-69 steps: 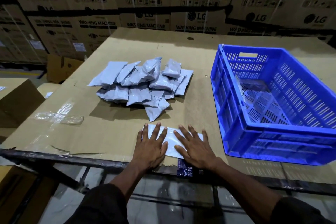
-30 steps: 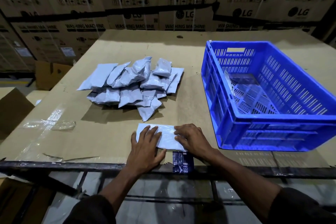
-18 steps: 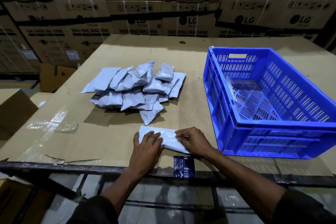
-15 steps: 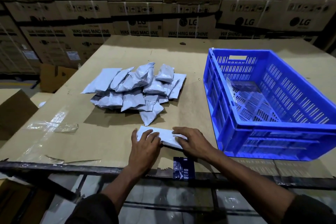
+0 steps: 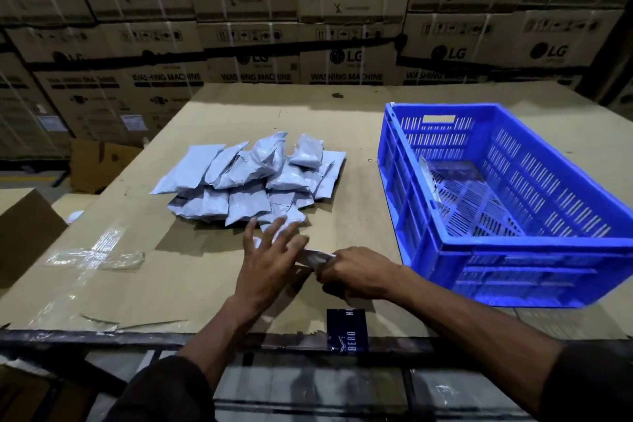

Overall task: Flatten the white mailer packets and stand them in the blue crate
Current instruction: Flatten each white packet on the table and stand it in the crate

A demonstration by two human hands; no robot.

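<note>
right of the right hand (image 5: 356, 276), blue crate (image 5: 513, 243) sits near on the worktop (image 5: 137, 284); right grip pinches the flattened packet (image 5: 317, 255), long axis left-right, left hand (image 5: 270, 259) fingers straight on it; right hand nearer crate; pile (image 5: 253, 181) just beyond the left hand

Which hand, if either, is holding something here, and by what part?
The right hand grips a white mailer packet by its right end; the left hand holds nothing.

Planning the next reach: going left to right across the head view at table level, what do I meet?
tape patch → pile of mailer packets → left hand → right hand gripping a packet → blue crate.
</note>
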